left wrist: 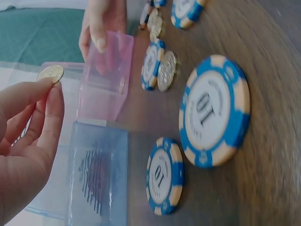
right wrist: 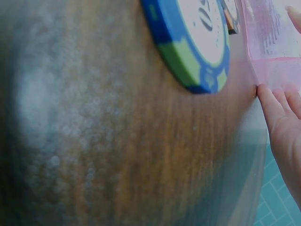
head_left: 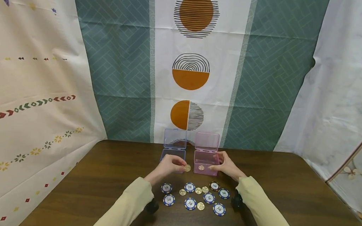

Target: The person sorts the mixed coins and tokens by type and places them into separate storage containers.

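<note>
My left hand (head_left: 172,164) pinches a gold coin (head_left: 187,168) between thumb and fingertips, in front of the gap between two hinged plastic boxes. In the left wrist view the coin (left wrist: 51,73) is held above the box rims. The clear pink box (head_left: 209,172) stands with its lid raised, and one gold coin (head_left: 201,167) shows inside it. My right hand (head_left: 228,166) grips this box at its right side, thumb near the front corner and fingers along the side wall. Left of it, the clear blue box (left wrist: 117,174) also has its lid up, partly hidden by my left hand in the head view.
Blue-and-white poker chips (head_left: 190,204), a black-edged chip (head_left: 214,186) and several gold coins (head_left: 200,206) lie scattered on the dark wooden table (head_left: 105,188) between my forearms. A patterned cloth (head_left: 189,92) hangs behind the table's far edge.
</note>
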Available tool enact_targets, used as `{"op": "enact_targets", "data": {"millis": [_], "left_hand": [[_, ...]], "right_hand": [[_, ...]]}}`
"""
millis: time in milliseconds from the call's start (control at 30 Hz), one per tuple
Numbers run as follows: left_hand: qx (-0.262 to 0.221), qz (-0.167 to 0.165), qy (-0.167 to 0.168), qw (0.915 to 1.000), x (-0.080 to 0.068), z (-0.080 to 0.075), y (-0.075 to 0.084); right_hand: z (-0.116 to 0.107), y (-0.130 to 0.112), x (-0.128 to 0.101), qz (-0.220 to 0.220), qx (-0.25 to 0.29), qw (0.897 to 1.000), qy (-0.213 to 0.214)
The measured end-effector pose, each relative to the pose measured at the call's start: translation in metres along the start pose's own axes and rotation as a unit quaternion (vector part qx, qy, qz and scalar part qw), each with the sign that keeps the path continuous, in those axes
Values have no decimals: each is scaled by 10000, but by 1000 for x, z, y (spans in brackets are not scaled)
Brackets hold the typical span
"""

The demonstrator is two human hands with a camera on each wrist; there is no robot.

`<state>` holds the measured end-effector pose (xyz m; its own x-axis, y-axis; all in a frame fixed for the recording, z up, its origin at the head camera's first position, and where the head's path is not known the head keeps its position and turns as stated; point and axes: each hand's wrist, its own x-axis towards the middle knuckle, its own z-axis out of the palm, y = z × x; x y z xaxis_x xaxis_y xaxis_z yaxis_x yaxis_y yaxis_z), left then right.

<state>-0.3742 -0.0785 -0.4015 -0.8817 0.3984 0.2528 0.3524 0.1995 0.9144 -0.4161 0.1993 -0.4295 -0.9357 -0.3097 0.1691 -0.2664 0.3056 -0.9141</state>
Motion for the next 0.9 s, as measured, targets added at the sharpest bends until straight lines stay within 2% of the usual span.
{"op": "enact_targets", "data": {"millis": [233, 400, 633, 900], "left_hand": [[-268, -271, 369, 9986, 4, 4, 4], [-509, -436, 413, 9969, 9, 8, 4], [-648, -593, 533, 9947, 14, 13, 14], [-1008, -855, 992, 9862, 30, 19, 15]], "right_hand": [[1, 13, 3, -15, -73, 9999, 111], [2, 11, 0, 36, -71, 9999, 112], [5, -15, -11, 176, -34, 9998, 5], [5, 7, -2, 88, -126, 9998, 132]]}}
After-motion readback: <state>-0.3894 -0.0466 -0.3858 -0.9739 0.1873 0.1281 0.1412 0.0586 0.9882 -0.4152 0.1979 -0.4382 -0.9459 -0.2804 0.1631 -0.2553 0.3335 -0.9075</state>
